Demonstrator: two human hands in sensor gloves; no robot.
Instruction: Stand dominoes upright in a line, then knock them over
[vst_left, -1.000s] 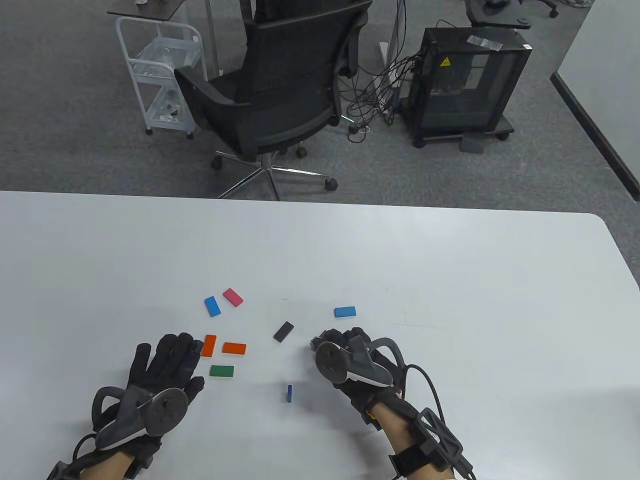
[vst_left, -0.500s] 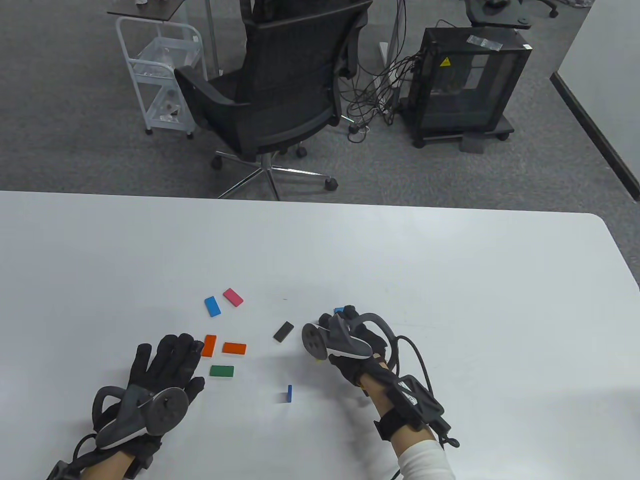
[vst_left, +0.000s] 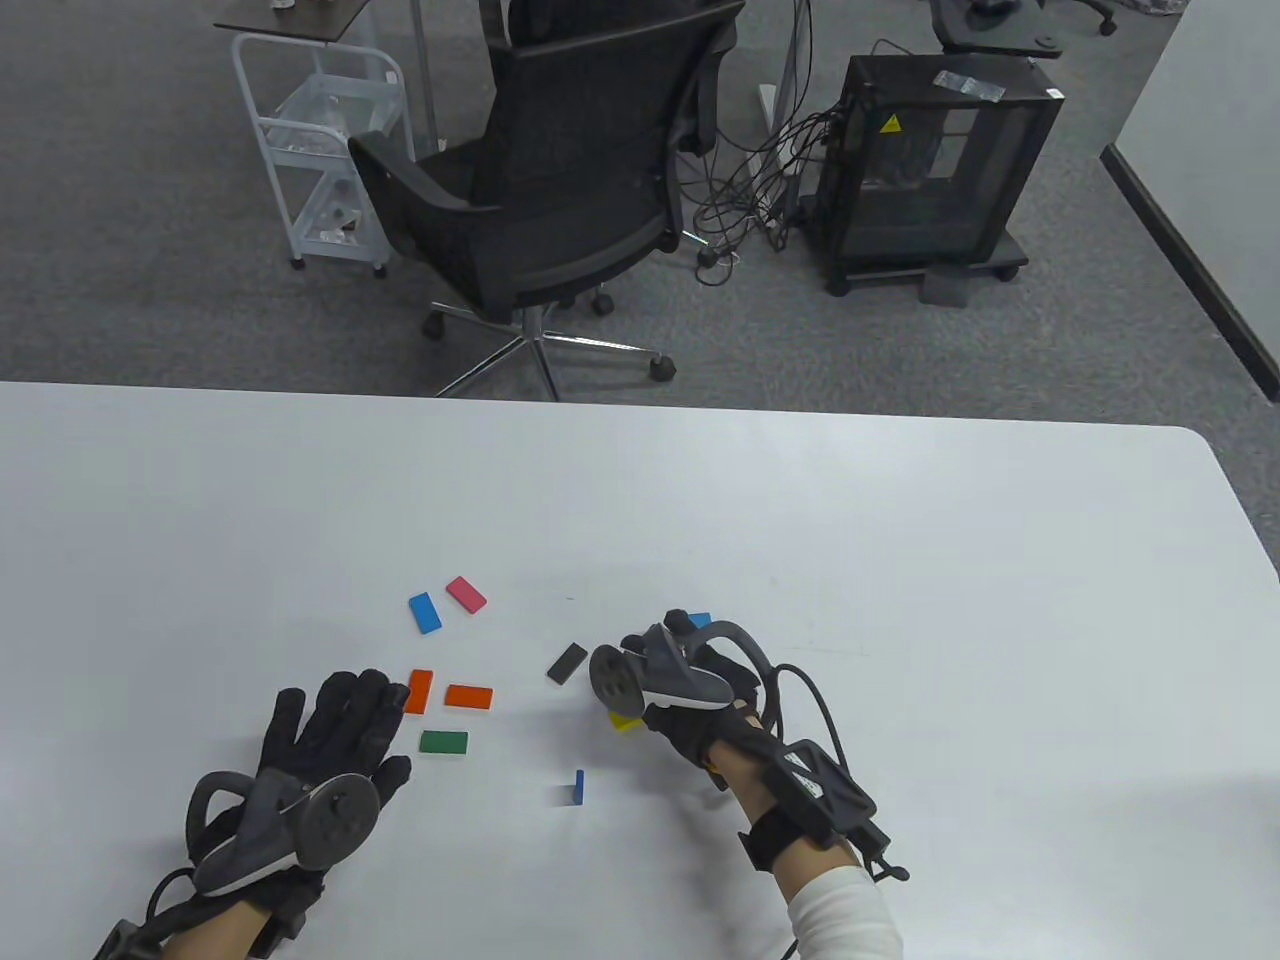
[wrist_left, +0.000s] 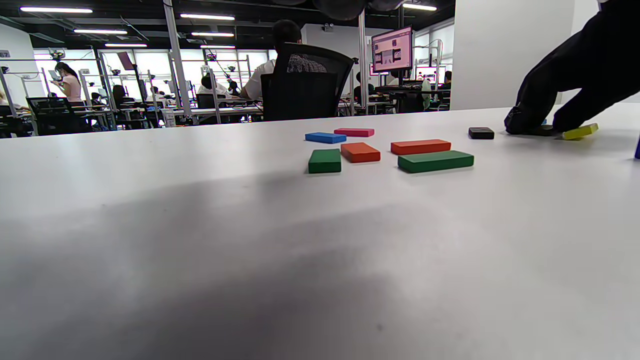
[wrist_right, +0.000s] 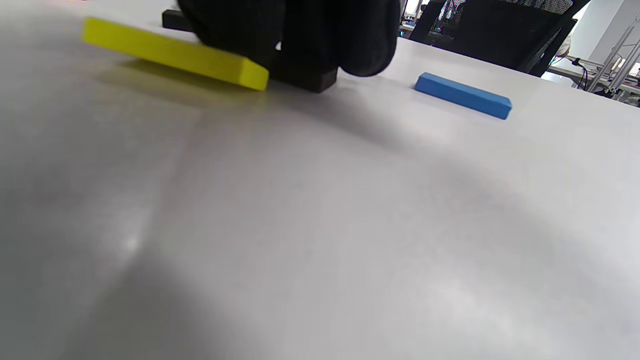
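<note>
Several coloured dominoes lie flat on the white table (vst_left: 900, 560). One blue domino (vst_left: 578, 787) stands upright near the front. My right hand (vst_left: 655, 640) reaches down right of a loose black domino (vst_left: 567, 663). Its fingertips (wrist_right: 300, 30) pinch a second black domino (wrist_right: 305, 77) on the table. A yellow domino (wrist_right: 175, 52) lies tilted against that hand, and a blue domino (wrist_right: 462, 95) lies flat just past it. My left hand (vst_left: 345, 700) rests flat, fingers straight, holding nothing, beside the orange dominoes (vst_left: 419, 691) and the green domino (vst_left: 443, 742).
A blue domino (vst_left: 424, 612) and a pink domino (vst_left: 466, 594) lie further back on the left. A black office chair (vst_left: 560, 180) stands beyond the table's far edge. A second green domino (wrist_left: 324, 161) shows in the left wrist view.
My right hand has moved forward and left and tipped down onto the table, partly covering the blue domino. A yellow domino now shows below it. The left hand has stayed put.
</note>
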